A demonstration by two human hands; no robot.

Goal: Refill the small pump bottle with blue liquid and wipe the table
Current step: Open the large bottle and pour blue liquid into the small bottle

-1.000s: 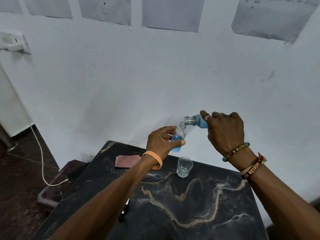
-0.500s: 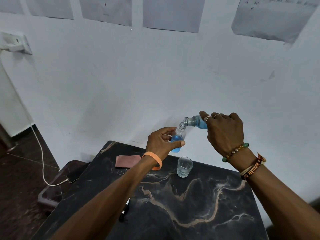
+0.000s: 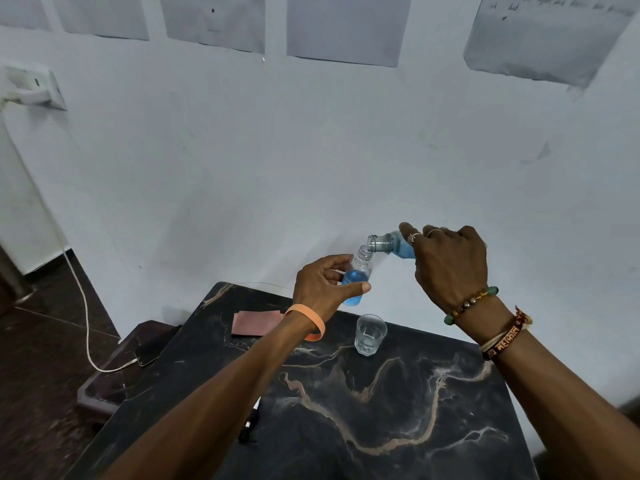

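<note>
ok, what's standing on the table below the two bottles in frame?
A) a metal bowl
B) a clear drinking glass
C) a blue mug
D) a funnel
B: a clear glass stands upright on the dark marble table, below the small bottle gripped by the left hand and the tilted larger bottle held by the right hand.

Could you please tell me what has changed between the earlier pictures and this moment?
Nothing has visibly moved. The left hand still holds the small clear bottle of blue liquid, and the right hand still tips the larger clear bottle at its mouth.
</note>
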